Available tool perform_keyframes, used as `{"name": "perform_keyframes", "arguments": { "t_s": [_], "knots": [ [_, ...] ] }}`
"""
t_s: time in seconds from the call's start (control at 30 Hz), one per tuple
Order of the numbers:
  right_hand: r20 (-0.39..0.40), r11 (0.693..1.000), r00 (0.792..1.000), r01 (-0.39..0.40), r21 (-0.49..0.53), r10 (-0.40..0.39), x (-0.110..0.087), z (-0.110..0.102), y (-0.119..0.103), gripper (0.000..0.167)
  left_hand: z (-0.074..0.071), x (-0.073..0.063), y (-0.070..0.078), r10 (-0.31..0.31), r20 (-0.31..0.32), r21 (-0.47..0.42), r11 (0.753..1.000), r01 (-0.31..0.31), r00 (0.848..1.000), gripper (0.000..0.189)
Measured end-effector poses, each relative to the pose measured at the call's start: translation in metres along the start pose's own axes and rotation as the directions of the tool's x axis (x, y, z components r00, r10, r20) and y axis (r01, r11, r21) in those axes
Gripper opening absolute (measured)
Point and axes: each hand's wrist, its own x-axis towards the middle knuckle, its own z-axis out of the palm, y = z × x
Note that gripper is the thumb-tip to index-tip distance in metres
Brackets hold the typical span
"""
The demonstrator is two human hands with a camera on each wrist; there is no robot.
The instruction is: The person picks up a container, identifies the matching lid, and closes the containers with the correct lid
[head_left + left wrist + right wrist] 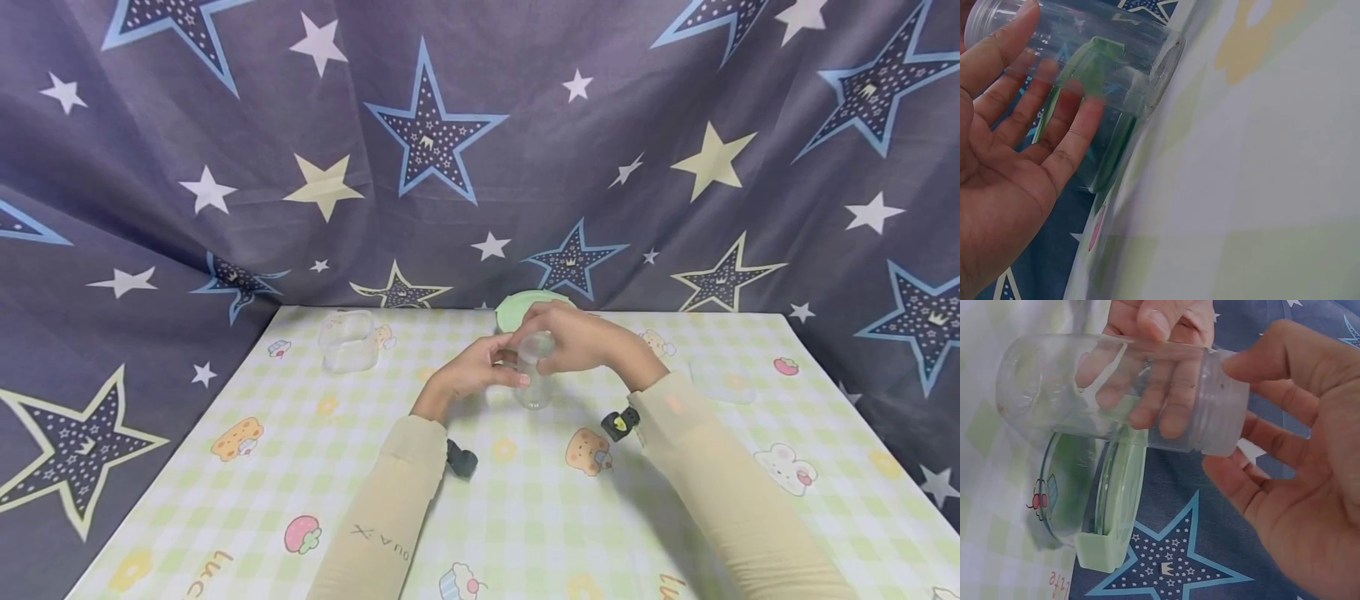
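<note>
A clear plastic jar (pixel 534 390) stands upright at the middle of the table, with a translucent screw lid (pixel 1225 419) on its mouth. My left hand (pixel 480 367) holds the jar's side, thumb on one face and fingers spread along the other, as the left wrist view shows. From above, my right hand (pixel 579 335) grips the lid, thumb and fingertips around its rim. Behind the jar sits a clear container with a green clip lid (pixel 1125 500); in the head view its green top is partly hidden by my right hand.
A clear open-looking plastic box (pixel 350 343) stands at the back left. Toward the back right lies a flat, see-through piece (pixel 723 383). A checked cloth (pixel 517 517) covers the table, and a star-patterned curtain (pixel 450 233) hangs right behind its far edge.
</note>
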Motion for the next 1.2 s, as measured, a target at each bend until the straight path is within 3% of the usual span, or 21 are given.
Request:
{"name": "perform_keyframes", "arguments": {
  "t_s": [0.33,0.73,0.97,1.2],
  "knots": [
    [0.004,0.999,1.000,-0.031,-0.006,0.031,0.000,-0.002,-0.002,0.041,0.001,-0.001,0.000,-0.016,-0.005,0.010,1.000,0.016,1.000,0.073],
    [-0.049,0.997,0.996,-0.073,-0.034,0.071,-0.004,0.002,-0.003,0.038,0.001,0.000,0.000,-0.034,-0.002,-0.020,0.999,0.034,0.999,0.069],
    [-0.105,0.992,0.988,-0.116,-0.051,0.111,-0.005,0.008,-0.005,0.038,0.001,-0.001,0.000,-0.045,0.011,-0.033,0.998,0.045,0.999,0.077],
    [-0.110,0.989,0.987,-0.125,-0.077,0.116,-0.005,0.008,-0.005,0.042,0.000,-0.001,0.000,-0.058,0.002,-0.022,0.998,0.058,0.998,0.080]
  ]
}}
